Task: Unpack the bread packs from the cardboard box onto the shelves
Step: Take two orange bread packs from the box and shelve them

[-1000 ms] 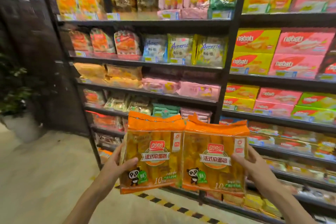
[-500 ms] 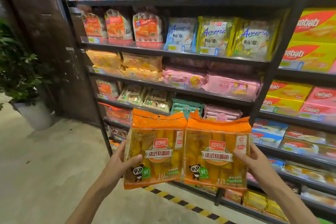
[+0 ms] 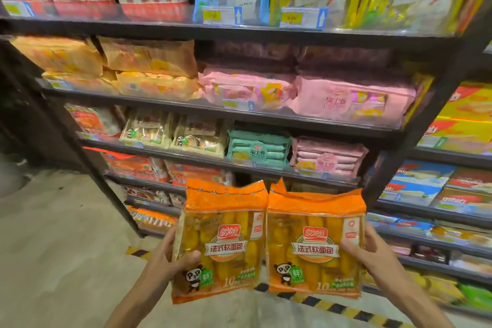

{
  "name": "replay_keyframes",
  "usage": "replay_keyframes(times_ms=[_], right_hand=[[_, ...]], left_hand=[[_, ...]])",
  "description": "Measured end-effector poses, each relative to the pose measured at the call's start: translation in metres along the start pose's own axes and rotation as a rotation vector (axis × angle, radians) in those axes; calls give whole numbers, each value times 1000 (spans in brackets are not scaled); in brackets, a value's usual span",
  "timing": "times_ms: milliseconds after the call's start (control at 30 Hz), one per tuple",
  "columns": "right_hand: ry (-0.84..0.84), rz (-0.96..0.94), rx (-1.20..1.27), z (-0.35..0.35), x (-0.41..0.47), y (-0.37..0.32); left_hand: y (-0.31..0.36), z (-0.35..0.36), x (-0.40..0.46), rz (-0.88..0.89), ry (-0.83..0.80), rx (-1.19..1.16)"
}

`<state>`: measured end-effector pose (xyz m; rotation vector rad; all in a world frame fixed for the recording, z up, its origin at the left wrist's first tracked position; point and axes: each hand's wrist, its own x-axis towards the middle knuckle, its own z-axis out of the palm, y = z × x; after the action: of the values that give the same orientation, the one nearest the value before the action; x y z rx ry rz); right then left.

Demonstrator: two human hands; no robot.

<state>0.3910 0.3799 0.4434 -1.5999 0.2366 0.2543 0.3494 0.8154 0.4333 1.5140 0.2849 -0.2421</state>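
- The left hand (image 3: pixel 170 261) grips the left edge of an orange plastic bread pack with a panda printed at its lower corner (image 3: pixel 222 242), thumb curled over the front and the other fingers behind.
- The right hand (image 3: pixel 372 253) grips the right edge of a second, matching orange bread pack (image 3: pixel 314 245), thumb laid across the label.
- Both packs stand upright side by side, inner edges touching, held in the air in front of the dark metal shelving unit (image 3: pixel 239 114).
- At twelve o'clock above the packs sit mint-green packs (image 3: pixel 259 150) and pink packs (image 3: pixel 328 157) on one shelf.
- Higher, toward eleven o'clock, lie pale orange bread bags (image 3: pixel 149 66), stacked; at one o'clock, larger pink bags (image 3: pixel 351 98).
- At six o'clock a yellow-and-black striped floor strip (image 3: pixel 354 311) runs on the grey concrete floor (image 3: pixel 66 247).
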Motion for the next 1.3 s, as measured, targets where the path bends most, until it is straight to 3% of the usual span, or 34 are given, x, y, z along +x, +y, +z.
replay_keyframes(times_ms=[200, 500, 967, 1167, 1300], right_hand=[[82, 63, 30, 7, 82, 39], [194, 35, 92, 21, 201, 130], [288, -350, 93, -6, 308, 288], [270, -431, 95, -15, 305, 305], [279, -408, 51, -27, 284, 306]], left_hand=[[-18, -6, 121, -103, -72, -21], [-91, -7, 283, -51, -134, 18], [-255, 6, 412, 447, -228, -2], [-264, 27, 424, 599, -257, -48], [-241, 46, 422, 598, -282, -83]])
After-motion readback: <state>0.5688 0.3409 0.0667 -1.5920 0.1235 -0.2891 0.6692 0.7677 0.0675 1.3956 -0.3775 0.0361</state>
